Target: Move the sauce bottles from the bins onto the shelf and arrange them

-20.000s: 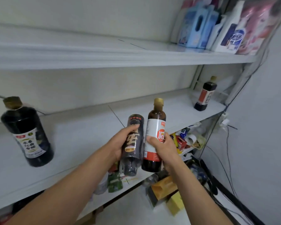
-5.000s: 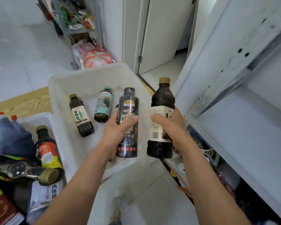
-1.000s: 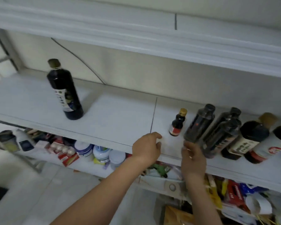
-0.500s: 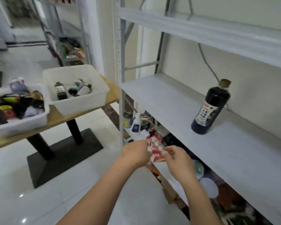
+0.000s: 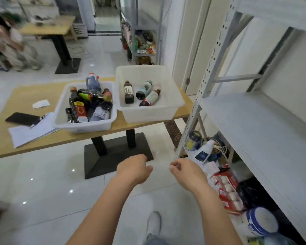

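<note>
- Two grips, bare hands, hang in the air over the floor (image 5: 42,191), apart from each other: the left grip (image 5: 133,169) and right grip (image 5: 187,172) both have loosely curled fingers and grasp nothing
- Two white bins stand side by side, touching, on the wooden tabletop (image 5: 25,96), well beyond the grips
- The left bin (image 5: 85,125) holds a heap of sauce bottles, among them a blue jug (image 5: 93,84) with red caps standing at the back and a dark bottle with a red label (image 5: 79,110) lying at the front
- The right bin (image 5: 148,115) holds three bottles lying on its bottom: a dark one (image 5: 128,92) at the left, a teal one (image 5: 144,89) in the middle and a pale one (image 5: 150,99) with reddish contents at the right
- The shelf (image 5: 263,124) is on the right, its white board bare in the part that shows; its post stands just beside the right bin
- Under that board sit a white spray bottle (image 5: 204,151), red packets and tubs
- Left of the bins on the tabletop lie a phone (image 5: 22,119), a pen (image 5: 37,120), papers (image 5: 30,133) and a crumpled scrap (image 5: 41,103)
- Far left, a blurred person (image 5: 7,41) is beside another table
</note>
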